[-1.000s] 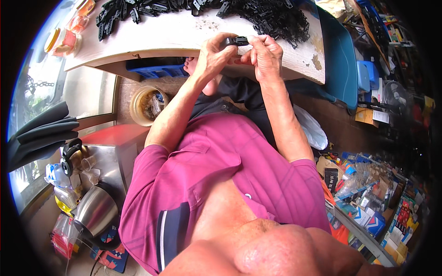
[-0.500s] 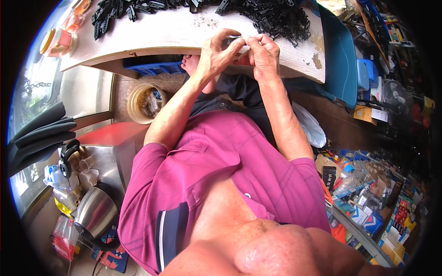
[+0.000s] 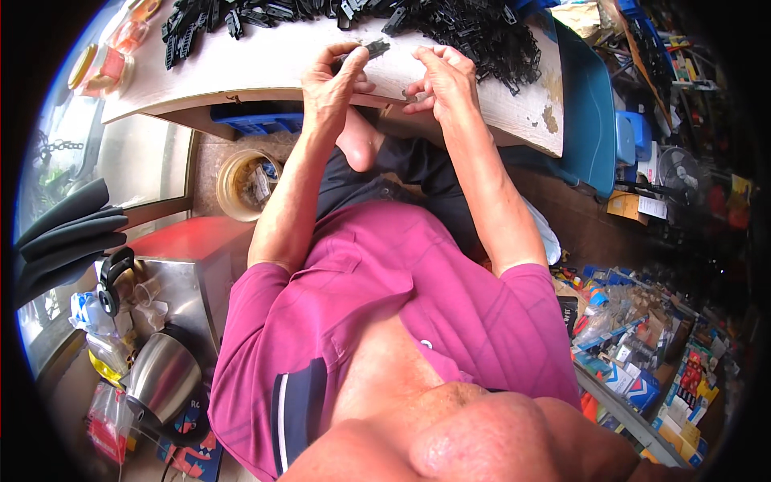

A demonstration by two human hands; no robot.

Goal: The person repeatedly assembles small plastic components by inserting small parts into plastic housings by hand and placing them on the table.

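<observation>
My left hand [image 3: 331,84] is over the front part of the pale table [image 3: 257,60], its thumb and index finger pinched together. At those fingertips is a small dark plastic piece [image 3: 375,49], partly against a worn patch of tabletop. My right hand [image 3: 447,80] is a little way to the right, apart from the left. Its thumb and index finger meet at the tips while the other fingers are loosely bent; whatever they hold is too small to make out. A heap of black plastic parts [image 3: 482,44] lies just beyond my right hand.
More black parts [image 3: 189,36] lie along the table's far left. Jars [image 3: 100,71] stand at its left end. Below are a blue crate [image 3: 257,122] and a round bucket [image 3: 233,193]. A teal plastic chair [image 3: 590,120] is at the right, with cluttered goods [image 3: 634,345] behind.
My hands were together over the table edge, fingertips meeting on a small thin thing. Now they are apart, the left moved left, and a dark piece shows at its fingertips.
</observation>
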